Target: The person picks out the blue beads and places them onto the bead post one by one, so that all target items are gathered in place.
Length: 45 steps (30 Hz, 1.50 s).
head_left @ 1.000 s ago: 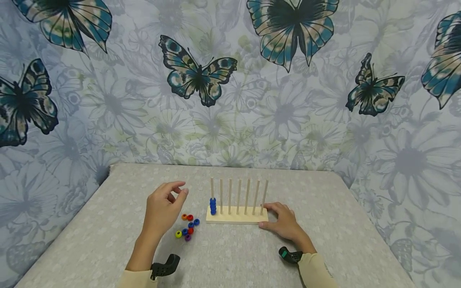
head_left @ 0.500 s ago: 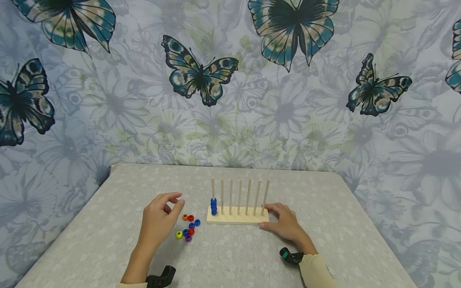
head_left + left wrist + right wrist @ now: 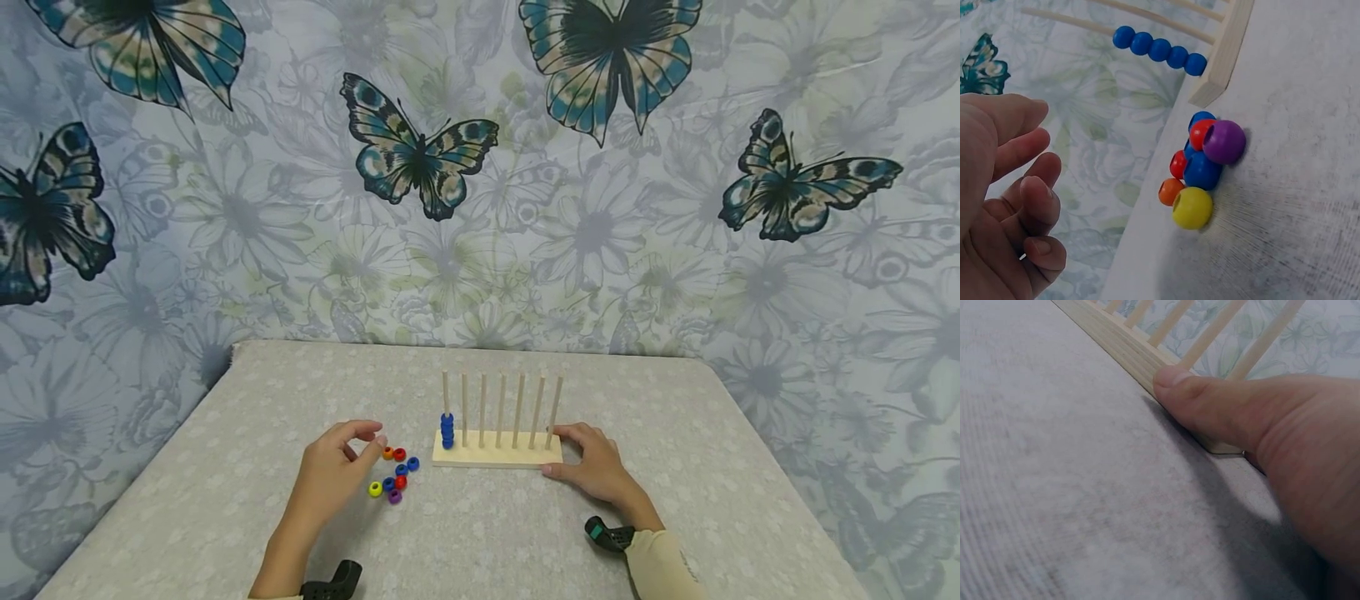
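So the loose beads point(image 3: 393, 480) sit on the surface point(image 3: 480, 533) left of the rack point(image 3: 497, 450), nothing blocking them. Left hand point(image 3: 333, 467) hovers beside them, grip loosely curled, empty. Right hand point(image 3: 596, 467) pinches the rack's end; its wrist view shows the thumb point(image 3: 1210, 403) pressing the base.

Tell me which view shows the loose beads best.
Left wrist view: the loose beads fill the frame, colours distinct (purple, yellow, orange, red, blue), lying beside the wooden base. The head view shows them small near the left hand. The right wrist view shows none.
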Each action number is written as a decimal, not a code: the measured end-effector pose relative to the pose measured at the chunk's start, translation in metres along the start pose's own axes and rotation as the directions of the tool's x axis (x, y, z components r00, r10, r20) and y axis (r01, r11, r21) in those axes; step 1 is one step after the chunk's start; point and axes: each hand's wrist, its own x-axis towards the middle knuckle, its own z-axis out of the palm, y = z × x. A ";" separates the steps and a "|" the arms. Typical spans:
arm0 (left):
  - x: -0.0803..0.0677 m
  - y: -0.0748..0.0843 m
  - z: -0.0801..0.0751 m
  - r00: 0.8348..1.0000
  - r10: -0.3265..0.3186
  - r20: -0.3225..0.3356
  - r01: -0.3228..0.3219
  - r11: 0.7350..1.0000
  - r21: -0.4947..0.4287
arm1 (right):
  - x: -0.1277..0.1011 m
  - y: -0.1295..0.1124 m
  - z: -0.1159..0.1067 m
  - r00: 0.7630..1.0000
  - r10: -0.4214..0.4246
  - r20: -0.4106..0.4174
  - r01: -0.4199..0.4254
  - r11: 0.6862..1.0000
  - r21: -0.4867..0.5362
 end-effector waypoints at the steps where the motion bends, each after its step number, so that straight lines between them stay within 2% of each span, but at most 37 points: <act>1: 0.000 -0.001 0.001 1.000 -0.005 0.006 0.005 1.000 -0.003 | 0.000 0.000 0.000 1.000 -0.003 -0.001 0.003 1.000 -0.002; 11: -0.005 -0.021 0.012 0.995 -0.039 0.090 0.042 0.998 -0.037 | -0.002 0.006 0.001 1.000 -0.026 -0.001 0.026 1.000 0.002; 18: -0.004 -0.027 0.018 0.989 -0.050 0.139 0.056 0.998 -0.042 | -0.001 0.007 0.002 0.999 -0.037 -0.008 0.037 0.999 -0.005; 25: -0.005 -0.034 0.022 0.972 -0.053 0.231 0.066 0.996 -0.051 | -0.002 0.006 0.003 0.999 -0.035 -0.015 0.035 0.999 -0.013; 33: -0.005 -0.039 0.024 0.964 -0.060 0.257 0.081 0.994 -0.073 | -0.003 0.006 0.004 0.999 -0.042 -0.019 0.041 0.999 -0.012; 38: -0.007 -0.040 0.024 0.955 -0.066 0.291 0.095 0.992 -0.088 | -0.004 0.007 0.005 0.999 -0.045 -0.023 0.044 0.999 -0.017; 45: -0.006 -0.041 0.024 0.954 -0.040 0.296 0.055 0.998 -0.042 | -0.003 0.006 0.005 0.998 -0.052 -0.022 0.052 0.999 -0.009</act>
